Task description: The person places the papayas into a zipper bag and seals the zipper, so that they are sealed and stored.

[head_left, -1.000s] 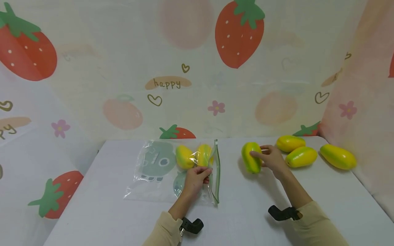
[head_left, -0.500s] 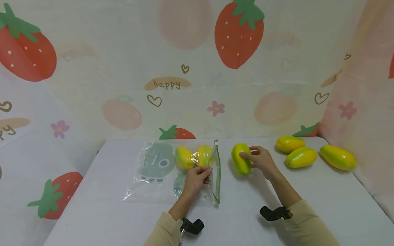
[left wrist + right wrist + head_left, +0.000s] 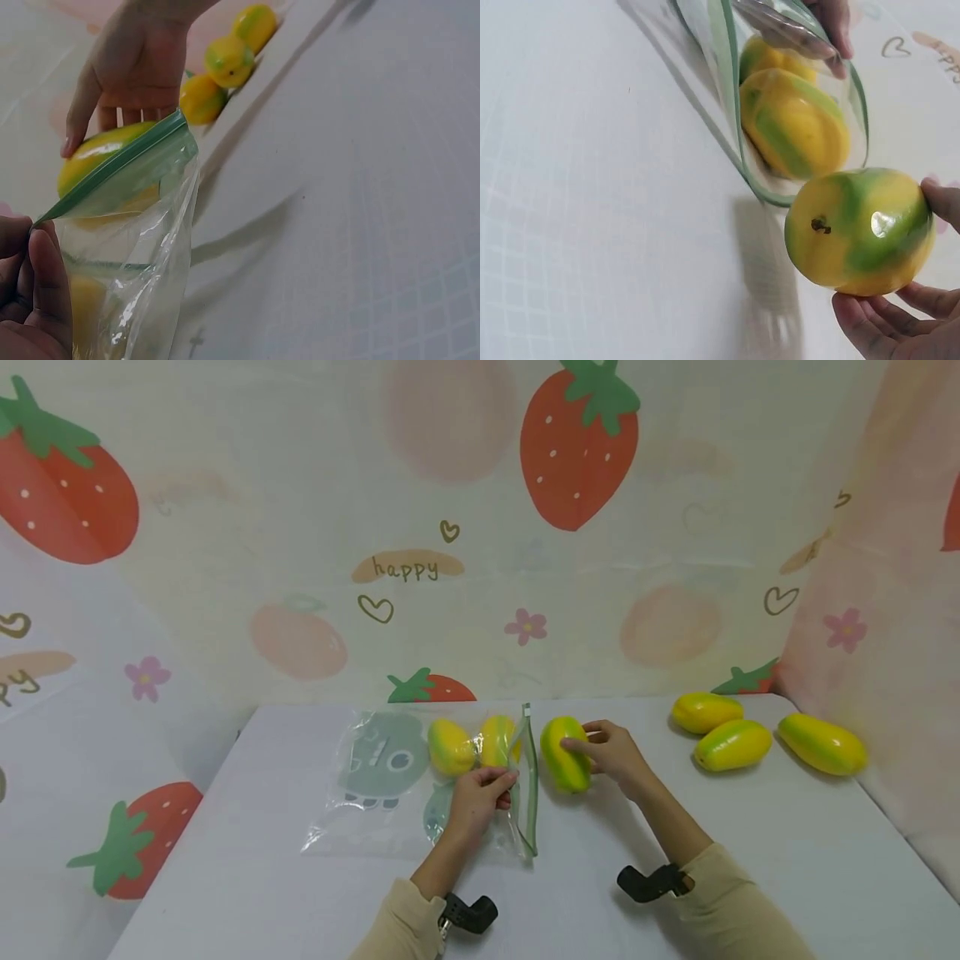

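My left hand (image 3: 476, 802) pinches the upper edge of a clear zip bag (image 3: 528, 810) with a green zip strip and a green cartoon print, lying on the table. The bag's mouth faces right and gapes in the right wrist view. Two yellow-green papayas (image 3: 450, 747) are inside, near the mouth. Just outside the opening, my right hand (image 3: 618, 760) grips another papaya (image 3: 564, 756) between thumb and fingers. Its stem end (image 3: 821, 226) points toward the right wrist camera. In the left wrist view, the green zip strip (image 3: 124, 161) overlaps the held papaya.
To the right on the white table (image 3: 300, 910) lie a papaya (image 3: 707, 712) at the back, another papaya (image 3: 733, 745) close in front, and a third papaya (image 3: 822, 744) near the right edge. A strawberry-print cloth (image 3: 585, 652) hangs behind the table.
My right hand has carried its papaya leftward across the table, up to the bag's mouth. The left hand keeps its hold on the bag edge, and the bag has hardly moved.
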Demonstrator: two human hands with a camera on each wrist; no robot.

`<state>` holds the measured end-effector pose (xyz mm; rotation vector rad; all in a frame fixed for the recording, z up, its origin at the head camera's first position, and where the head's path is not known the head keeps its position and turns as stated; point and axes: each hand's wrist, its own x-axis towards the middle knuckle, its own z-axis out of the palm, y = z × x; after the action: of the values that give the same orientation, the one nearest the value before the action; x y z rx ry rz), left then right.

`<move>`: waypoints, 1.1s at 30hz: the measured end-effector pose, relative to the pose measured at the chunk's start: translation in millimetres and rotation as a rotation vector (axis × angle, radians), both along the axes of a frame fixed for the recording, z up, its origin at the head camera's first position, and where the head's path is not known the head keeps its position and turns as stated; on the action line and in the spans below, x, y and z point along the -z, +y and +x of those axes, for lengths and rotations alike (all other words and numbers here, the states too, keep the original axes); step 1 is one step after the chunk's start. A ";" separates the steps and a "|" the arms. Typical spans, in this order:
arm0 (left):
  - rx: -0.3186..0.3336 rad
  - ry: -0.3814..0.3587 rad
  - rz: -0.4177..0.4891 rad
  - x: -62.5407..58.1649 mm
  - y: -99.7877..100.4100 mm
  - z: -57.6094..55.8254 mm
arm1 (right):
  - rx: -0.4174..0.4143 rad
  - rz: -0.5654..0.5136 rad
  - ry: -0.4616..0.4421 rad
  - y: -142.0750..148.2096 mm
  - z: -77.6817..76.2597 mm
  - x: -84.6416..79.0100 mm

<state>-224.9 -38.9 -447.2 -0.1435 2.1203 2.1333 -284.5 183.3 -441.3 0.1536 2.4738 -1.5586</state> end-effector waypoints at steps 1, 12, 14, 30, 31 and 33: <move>0.001 0.005 -0.004 -4.6 0.2 2.7 | -0.010 0.000 0.005 -1.9 -0.1 0.4; -0.003 -0.023 -0.011 18.6 2.3 -11.0 | -0.043 0.008 0.022 -23.3 -0.8 10.6; 0.003 -0.031 -0.015 18.9 1.7 -12.0 | -0.047 0.011 0.021 -26.5 -1.1 11.5; 0.047 -0.010 0.012 16.6 -2.6 -12.0 | -0.027 0.049 0.045 -52.7 -8.0 14.8; 0.045 -0.013 0.012 17.1 -3.0 -12.0 | -0.031 0.045 0.046 -52.9 -7.1 14.6; 0.039 -0.024 0.016 16.9 -4.1 -12.1 | -0.049 0.034 0.046 -52.5 -6.0 13.7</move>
<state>-237.0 -43.0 -464.1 -0.1248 2.0750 2.1154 -290.5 130.8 -455.0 0.0623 2.5201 -1.5171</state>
